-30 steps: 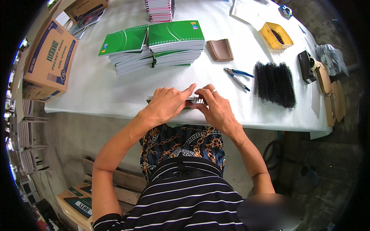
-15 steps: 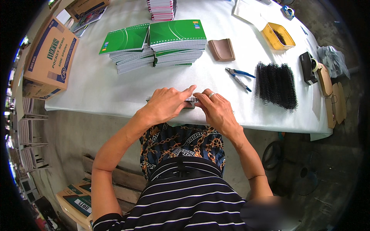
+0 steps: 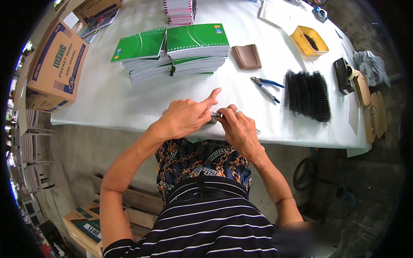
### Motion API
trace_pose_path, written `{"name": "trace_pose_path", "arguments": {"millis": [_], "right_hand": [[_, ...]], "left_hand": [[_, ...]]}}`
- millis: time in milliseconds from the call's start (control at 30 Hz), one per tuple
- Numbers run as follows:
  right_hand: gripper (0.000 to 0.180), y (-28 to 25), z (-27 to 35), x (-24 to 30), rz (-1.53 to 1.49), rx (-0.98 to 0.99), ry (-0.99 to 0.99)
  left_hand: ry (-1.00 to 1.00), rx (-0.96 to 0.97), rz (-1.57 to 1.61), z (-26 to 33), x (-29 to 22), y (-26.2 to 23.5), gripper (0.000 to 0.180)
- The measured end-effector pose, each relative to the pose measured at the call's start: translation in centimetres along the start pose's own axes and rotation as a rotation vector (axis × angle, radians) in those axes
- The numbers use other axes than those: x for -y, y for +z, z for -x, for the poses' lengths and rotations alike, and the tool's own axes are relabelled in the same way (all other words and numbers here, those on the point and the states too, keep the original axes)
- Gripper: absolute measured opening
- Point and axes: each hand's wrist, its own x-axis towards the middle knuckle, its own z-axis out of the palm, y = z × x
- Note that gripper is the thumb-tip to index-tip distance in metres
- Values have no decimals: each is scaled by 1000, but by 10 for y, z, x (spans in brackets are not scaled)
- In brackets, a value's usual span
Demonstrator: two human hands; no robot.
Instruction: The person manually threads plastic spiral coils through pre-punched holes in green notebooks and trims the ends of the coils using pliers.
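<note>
My left hand (image 3: 185, 115) lies over a small notebook (image 3: 212, 120) near the table's front edge. Most of that notebook is hidden under the palm, and the index finger points outward, away from me. A dark spiral binding coil (image 3: 217, 114) runs along the notebook's edge. The thumb and fingers of my right hand (image 3: 238, 127) are pinched on the coil's right part. Beside the right hand, a short piece of thin wire coil (image 3: 258, 131) shows on the cloth. Beyond my hands stand two stacks of green-covered notebooks (image 3: 195, 36).
Pliers with blue handles (image 3: 267, 88) and a bundle of black coils (image 3: 307, 96) lie to the right. Behind them are a brown curved holder (image 3: 246, 57) and a yellow tub (image 3: 306, 46) of dark coils. A cardboard box (image 3: 58, 64) stands left on the white-covered table (image 3: 103, 101).
My right hand has shifted slightly left and down, its fingers drawn closer together at the coil. The wire piece beside it now shows more. My left hand has barely moved.
</note>
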Motion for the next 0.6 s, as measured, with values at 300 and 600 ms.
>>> {"name": "trace_pose_path", "arguments": {"millis": [300,600], "right_hand": [[60,-86,-120,-159,405,259,61],[59,-125,-123,-141,-158,596,191]], "left_hand": [[152,249,-261,4,-8,-15,52],[212,-307,-485,27,17,10,74]]}}
